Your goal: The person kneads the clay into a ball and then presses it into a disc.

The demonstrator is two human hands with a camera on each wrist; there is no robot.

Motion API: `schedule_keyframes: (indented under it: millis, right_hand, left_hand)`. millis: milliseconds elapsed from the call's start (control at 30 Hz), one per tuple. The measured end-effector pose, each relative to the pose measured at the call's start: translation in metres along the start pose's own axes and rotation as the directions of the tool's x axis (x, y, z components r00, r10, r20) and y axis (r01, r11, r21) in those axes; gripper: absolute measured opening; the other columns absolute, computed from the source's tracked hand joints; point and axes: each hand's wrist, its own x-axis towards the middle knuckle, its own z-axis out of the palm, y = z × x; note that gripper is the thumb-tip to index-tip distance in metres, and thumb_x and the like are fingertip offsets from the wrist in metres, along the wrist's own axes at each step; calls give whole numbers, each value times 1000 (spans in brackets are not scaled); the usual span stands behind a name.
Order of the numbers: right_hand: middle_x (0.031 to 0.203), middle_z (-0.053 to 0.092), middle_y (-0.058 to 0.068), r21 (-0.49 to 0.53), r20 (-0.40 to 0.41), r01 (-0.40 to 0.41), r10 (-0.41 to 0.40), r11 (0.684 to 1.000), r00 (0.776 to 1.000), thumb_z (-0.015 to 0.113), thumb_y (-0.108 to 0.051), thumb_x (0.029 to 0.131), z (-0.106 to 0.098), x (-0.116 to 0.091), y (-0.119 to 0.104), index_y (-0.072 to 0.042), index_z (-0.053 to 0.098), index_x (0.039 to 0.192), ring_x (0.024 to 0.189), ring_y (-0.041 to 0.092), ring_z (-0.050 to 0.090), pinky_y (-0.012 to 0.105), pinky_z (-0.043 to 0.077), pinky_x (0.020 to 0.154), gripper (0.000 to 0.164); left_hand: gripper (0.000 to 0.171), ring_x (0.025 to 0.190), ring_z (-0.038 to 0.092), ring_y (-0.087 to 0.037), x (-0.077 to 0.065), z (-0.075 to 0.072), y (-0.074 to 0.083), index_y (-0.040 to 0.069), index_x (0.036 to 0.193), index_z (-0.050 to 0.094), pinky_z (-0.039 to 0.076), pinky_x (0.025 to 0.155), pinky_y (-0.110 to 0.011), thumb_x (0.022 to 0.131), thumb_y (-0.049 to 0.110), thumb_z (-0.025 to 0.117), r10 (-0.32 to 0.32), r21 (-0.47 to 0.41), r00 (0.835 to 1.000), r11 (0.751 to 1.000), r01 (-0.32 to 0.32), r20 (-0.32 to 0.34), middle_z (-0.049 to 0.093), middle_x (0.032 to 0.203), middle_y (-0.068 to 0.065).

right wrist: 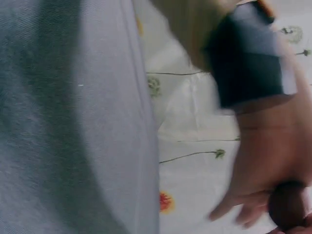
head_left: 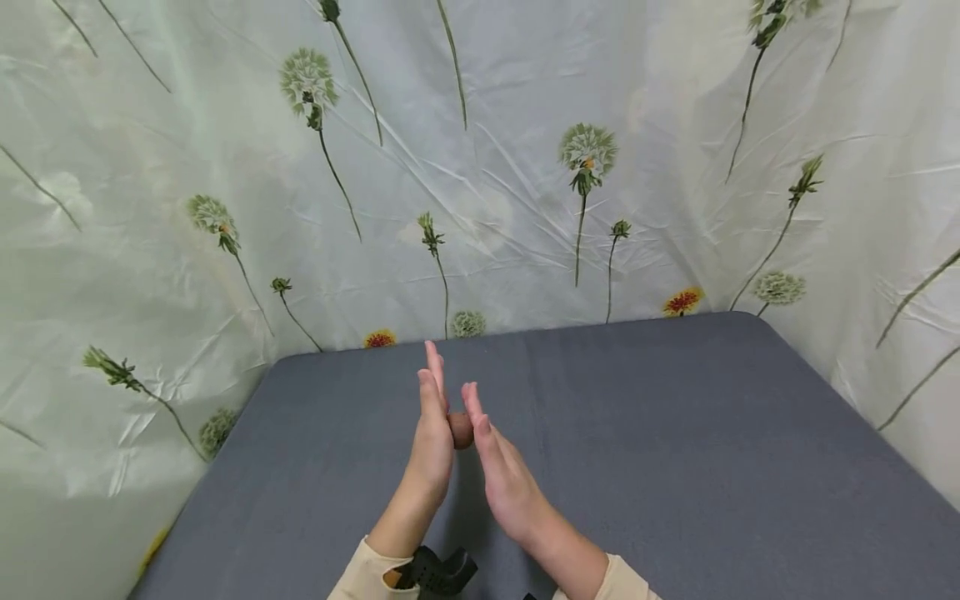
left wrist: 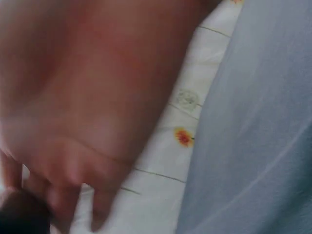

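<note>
A small brown ball (head_left: 461,431) sits between my two upright hands in the head view, above the grey surface. My left hand (head_left: 431,442) touches it from the left with straight fingers. From the other side my right hand (head_left: 506,479) presses on it, its fingers extended too. In the right wrist view the ball (right wrist: 286,204) looks dark, at the lower right beside the left hand (right wrist: 270,151). A blurred palm fills the left of the left wrist view, with a dark round shape at the bottom corner.
A grey cloth-covered table (head_left: 660,433) stretches beneath both hands. Behind it hangs a pale curtain (head_left: 495,167) printed with dandelions and stems. A black wrist strap (head_left: 442,572) with a device is on the left wrist.
</note>
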Motion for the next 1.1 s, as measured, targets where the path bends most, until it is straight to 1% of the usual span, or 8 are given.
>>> schedule_keyframes:
  millis: [133,267,600,700,767,867,967,1100]
  right_hand:
    - [181,11,6,-30,-91,68,-70,997,993,6,-46,119,-11,3,-7,-6,15,172,169,27,2,63,2,133,67]
    - [181,14,8,-9,-151,70,-71,997,986,3,-57,115,-33,10,-6,-9,12,173,169,28,5,66,2,132,76]
    - [181,9,10,36,8,-49,49,998,999,5,-51,117,-4,6,12,-6,-4,171,169,29,0,64,-1,133,71]
    - [182,3,5,11,48,-67,66,998,997,8,-48,119,10,0,9,-10,-7,171,169,28,-2,63,1,133,66]
    - [182,0,2,-13,44,-56,57,998,997,10,-46,119,14,-4,5,-14,-5,172,169,26,-2,63,3,133,63]
    - [181,3,0,-60,-11,-13,12,998,1000,12,-42,120,10,-5,0,-16,4,173,169,24,-1,62,4,133,60]
    - [181,10,1,-70,-98,30,-36,997,995,12,-41,120,-5,0,-3,-12,11,173,169,24,3,62,6,134,60]
    - [180,19,8,-21,-172,42,-45,999,984,8,-45,119,-26,10,0,-4,17,171,168,26,11,60,6,134,67]
  left_hand:
    - [67,168,-13,-29,-1,11,-11,36,170,-19,-4,129,-72,112,64,0,33,38,997,999,-36,67,-13,182,0]
    - [61,168,-15,-29,-13,35,-13,32,170,-20,-4,128,-73,117,51,2,103,102,980,987,-121,169,-16,181,2]
    - [67,168,-6,-30,-3,7,-3,38,171,-14,7,129,-70,111,66,1,115,73,993,991,-116,26,-8,182,-1]
    - [70,129,63,-30,5,-10,-4,48,168,-15,49,106,-49,106,76,0,38,38,999,999,-38,4,-6,183,2]
    - [71,84,64,-21,9,-16,-8,50,167,-15,51,80,-37,104,78,-1,-27,28,1000,999,27,4,-5,183,2]
    - [72,106,70,-28,7,-12,-18,46,169,-15,53,100,-45,105,76,-2,-72,-1,996,997,72,44,-6,183,-2]
    - [70,166,21,-36,0,5,-24,35,171,-15,15,130,-68,110,67,-2,-37,8,993,999,37,114,-7,183,-5]
    - [64,168,-11,-29,-12,26,-20,26,172,-13,-4,130,-71,116,53,0,44,59,979,997,-56,197,-9,182,0]
